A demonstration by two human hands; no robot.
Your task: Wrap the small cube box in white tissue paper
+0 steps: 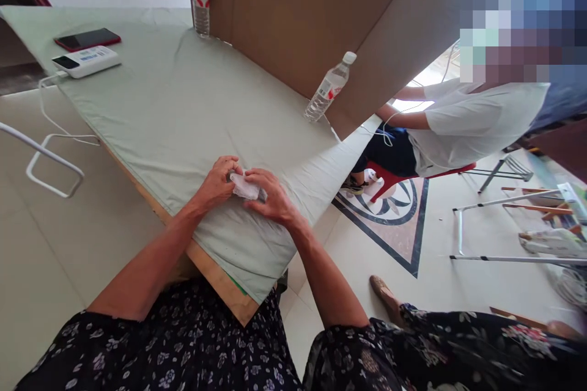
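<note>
Near the front corner of the cloth-covered table (165,110), a small whitish, crumpled, partly see-through packet (244,187) lies between my two hands. It looks like thin plastic, and what is inside cannot be made out. My left hand (218,183) grips its left end with curled fingers. From the other side, my right hand (274,197) closes around its right end, fingers on top and thumb below. A greyish part shows beside the right thumb. Both forearms come in over the table's wooden edge.
A tall brown board (293,12) stands across the table, with one water bottle (200,0) at its left and another water bottle (330,87) near its right end. At the far left lie a phone (88,40) and a white cabled device (87,62). A person in a white shirt (481,125) sits beyond the board.
</note>
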